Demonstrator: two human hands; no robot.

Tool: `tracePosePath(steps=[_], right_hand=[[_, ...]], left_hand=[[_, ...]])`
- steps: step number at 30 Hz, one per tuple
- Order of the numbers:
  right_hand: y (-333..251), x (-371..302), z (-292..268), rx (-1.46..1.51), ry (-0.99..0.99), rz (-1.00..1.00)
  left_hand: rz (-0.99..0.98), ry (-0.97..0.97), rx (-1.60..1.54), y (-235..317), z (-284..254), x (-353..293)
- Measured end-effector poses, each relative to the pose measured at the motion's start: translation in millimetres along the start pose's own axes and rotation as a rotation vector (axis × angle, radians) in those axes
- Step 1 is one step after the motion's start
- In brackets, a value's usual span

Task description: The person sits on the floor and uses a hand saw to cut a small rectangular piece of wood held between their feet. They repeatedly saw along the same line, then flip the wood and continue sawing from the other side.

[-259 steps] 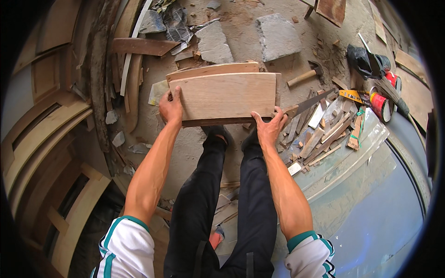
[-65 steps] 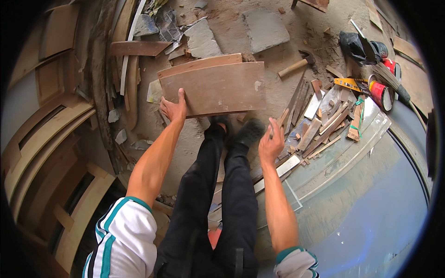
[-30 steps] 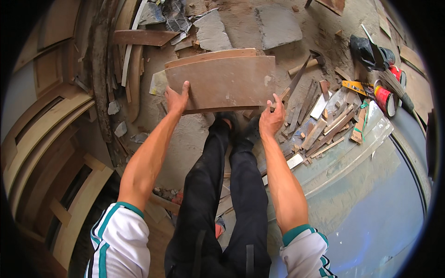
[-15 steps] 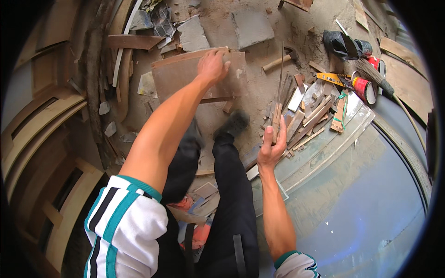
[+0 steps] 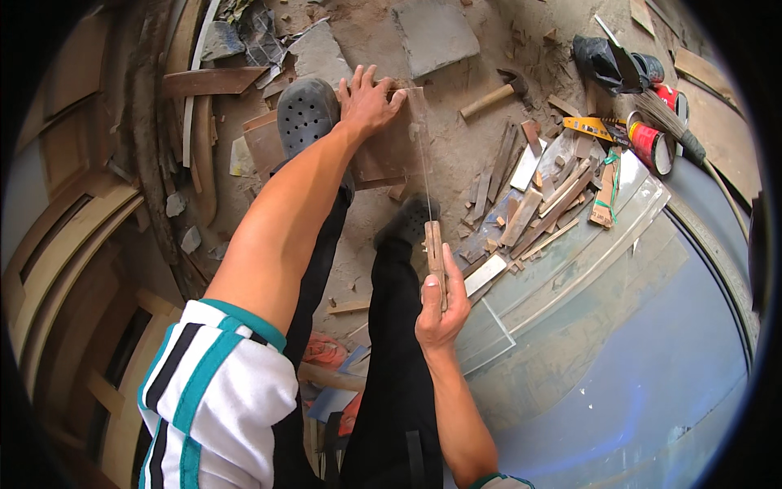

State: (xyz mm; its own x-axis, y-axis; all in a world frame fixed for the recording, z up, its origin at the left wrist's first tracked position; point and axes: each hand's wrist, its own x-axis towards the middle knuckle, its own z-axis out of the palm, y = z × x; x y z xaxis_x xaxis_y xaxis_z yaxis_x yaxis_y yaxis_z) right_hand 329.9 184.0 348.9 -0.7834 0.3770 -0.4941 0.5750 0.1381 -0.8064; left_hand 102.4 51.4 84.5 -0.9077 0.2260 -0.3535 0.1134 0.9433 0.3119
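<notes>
My left hand (image 5: 371,102) lies on the far edge of a brown wooden board (image 5: 383,155), fingers spread. Beside it, my left foot in a grey clog (image 5: 308,116) presses on the board's left part. Closed around the wooden handle of a handsaw (image 5: 435,259) is my right hand (image 5: 442,314). The saw's thin blade, seen almost edge-on, points away from me along the board's right end. Whether its teeth touch the wood I cannot tell. My forearm and shoe hide parts of the board.
Right of the board lies a claw hammer (image 5: 493,99). Wood offcuts (image 5: 550,196) are heaped beside a glass sheet (image 5: 603,326). Red tins (image 5: 649,145) and a brush (image 5: 664,122) lie farther right. Concrete slabs (image 5: 436,41) sit beyond; wooden frames (image 5: 73,236) stand at left.
My left foot has come up onto the board. My right hand has brought the saw left and nearer, its blade now at the board's right end. My left hand's fingers have spread.
</notes>
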Motion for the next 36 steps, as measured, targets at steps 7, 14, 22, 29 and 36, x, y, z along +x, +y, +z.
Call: tracePosePath(steps=[7,14,22,29,36], right_hand=[[13,3,10,-0.102,0.038,-0.138],[6,4,7,-0.043,0.018,-0.04],[-14,0,-2,-0.048,-0.014,0.029],[-21,6,-9,-0.019,-0.049,0.172],[-26,18,-15,-0.06,-0.03,0.065]], left_hand=[[0.253,0.099,0.008,-3,-2,14],[0.256,0.078,-0.023,-3,-2,18],[0.246,0.069,0.019,-3,-1,18],[0.245,0.054,0.019,-4,3,19],[0.246,0.072,-0.001,-5,2,22]])
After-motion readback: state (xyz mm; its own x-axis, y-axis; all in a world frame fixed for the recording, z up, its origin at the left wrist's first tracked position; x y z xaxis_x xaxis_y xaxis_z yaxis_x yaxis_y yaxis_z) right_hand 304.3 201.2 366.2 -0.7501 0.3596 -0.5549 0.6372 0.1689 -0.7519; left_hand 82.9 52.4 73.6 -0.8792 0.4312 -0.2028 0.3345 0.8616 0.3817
